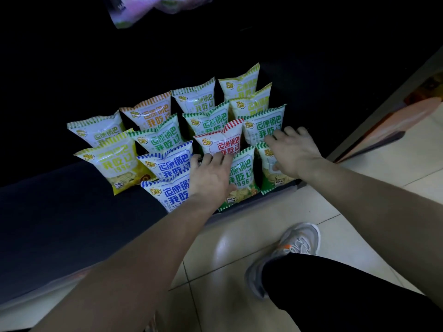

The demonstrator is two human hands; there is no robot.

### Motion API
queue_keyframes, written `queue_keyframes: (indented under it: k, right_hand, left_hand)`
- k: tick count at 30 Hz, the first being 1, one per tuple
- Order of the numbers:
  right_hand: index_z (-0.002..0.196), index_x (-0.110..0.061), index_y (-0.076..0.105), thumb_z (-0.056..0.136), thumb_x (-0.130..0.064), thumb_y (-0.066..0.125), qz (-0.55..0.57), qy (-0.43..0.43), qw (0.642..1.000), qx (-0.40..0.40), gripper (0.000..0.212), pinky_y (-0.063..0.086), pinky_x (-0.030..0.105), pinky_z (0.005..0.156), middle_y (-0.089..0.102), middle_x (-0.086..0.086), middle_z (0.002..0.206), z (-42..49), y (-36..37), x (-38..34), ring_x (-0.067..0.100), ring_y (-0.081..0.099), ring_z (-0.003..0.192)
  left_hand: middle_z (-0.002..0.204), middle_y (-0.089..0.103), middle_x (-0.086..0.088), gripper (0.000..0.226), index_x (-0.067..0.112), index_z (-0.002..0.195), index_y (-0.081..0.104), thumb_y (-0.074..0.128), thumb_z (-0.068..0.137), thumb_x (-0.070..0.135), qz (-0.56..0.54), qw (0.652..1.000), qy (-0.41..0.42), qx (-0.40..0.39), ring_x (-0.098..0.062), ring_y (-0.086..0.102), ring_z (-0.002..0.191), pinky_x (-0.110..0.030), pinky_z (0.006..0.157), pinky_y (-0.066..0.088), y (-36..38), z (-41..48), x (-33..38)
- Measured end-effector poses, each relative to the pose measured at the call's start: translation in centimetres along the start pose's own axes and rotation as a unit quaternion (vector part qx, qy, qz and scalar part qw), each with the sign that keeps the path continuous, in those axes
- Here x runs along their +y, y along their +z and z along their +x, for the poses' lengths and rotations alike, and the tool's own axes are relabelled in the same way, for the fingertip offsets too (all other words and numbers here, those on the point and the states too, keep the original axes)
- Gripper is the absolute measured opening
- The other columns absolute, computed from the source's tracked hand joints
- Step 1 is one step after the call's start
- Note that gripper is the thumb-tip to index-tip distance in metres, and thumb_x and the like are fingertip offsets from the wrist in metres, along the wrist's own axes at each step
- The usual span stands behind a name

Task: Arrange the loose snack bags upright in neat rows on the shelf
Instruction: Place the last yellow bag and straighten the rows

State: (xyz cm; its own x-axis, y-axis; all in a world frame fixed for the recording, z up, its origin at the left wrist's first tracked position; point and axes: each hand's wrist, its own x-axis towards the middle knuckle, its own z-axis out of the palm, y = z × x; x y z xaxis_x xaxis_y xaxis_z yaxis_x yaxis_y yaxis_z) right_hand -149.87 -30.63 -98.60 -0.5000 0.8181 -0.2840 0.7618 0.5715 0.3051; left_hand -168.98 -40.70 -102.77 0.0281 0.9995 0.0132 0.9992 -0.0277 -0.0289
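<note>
We look down on the snack bags (155, 137), which stand upright in rows on the dark shelf (72, 212), and we take the red-striped bag (223, 142) as our marker. Just in front of it, our left hand (211, 176) lies palm down, fingers spread and fairly straight, clasping nothing. Its fingertips reach the red-striped bag's lower edge, and its thumb rests on the face of the front green bag (242, 173). To the right of the red-striped bag, our right hand (294, 154) is likewise loose and spread, laid over the top of the corner green bag (271, 176) with its thumb touching the face. Left of the red-striped bag stand two blue bags (167, 161), and farther left a yellow bag (115, 164). In front of it, beyond the shelf edge, lie the tiled floor (239, 236) and a grey shoe (299, 240).
</note>
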Motion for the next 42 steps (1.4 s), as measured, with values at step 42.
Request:
queue_keyframes:
  k: [42]
  right_hand:
    - [0.135, -0.017, 0.038, 0.083, -0.036, 0.073, 0.019, 0.019, 1.000, 0.007, 0.065, 0.035, 0.045, 0.103, 0.048, 0.007, 0.137, 0.4, -0.6, -0.7, 0.028, 0.044, 0.127]
  left_hand:
    - [0.131, 0.049, -0.003, 0.079, 0.024, 0.140, 0.035, 0.069, 0.077, 0.057, -0.005, 1.000, -0.028, -0.014, -0.029, 0.043, 0.124, -0.054, 0.110, 0.019, -0.4, -0.1, 0.9]
